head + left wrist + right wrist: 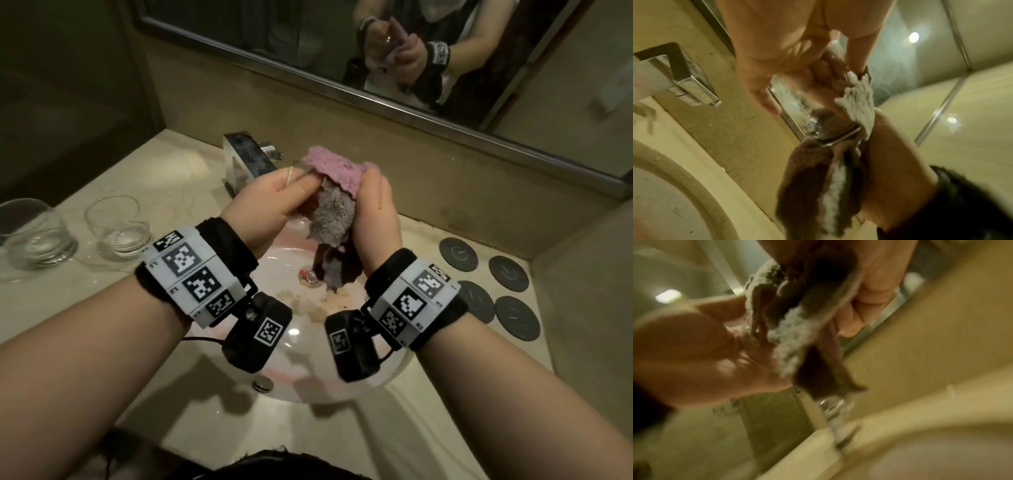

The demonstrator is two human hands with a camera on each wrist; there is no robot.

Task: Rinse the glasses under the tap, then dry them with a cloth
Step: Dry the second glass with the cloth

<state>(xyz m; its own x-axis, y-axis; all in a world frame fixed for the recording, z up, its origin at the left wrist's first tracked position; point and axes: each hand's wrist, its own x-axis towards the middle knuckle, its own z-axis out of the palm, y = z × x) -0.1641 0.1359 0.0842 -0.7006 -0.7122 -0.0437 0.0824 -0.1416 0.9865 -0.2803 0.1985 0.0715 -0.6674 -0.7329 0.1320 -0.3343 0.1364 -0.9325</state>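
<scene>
We grip one glass (291, 176) in our left hand (270, 202) while our right hand (376, 209) clutches the cloth (337, 174) drying it, two more glasses (116, 226) waiting left of our hands.

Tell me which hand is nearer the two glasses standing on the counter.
Left. The left hand grips a glass over the sink, on the side where the two glasses on the counter stand. The right hand holds the cloth farther from them.
</scene>
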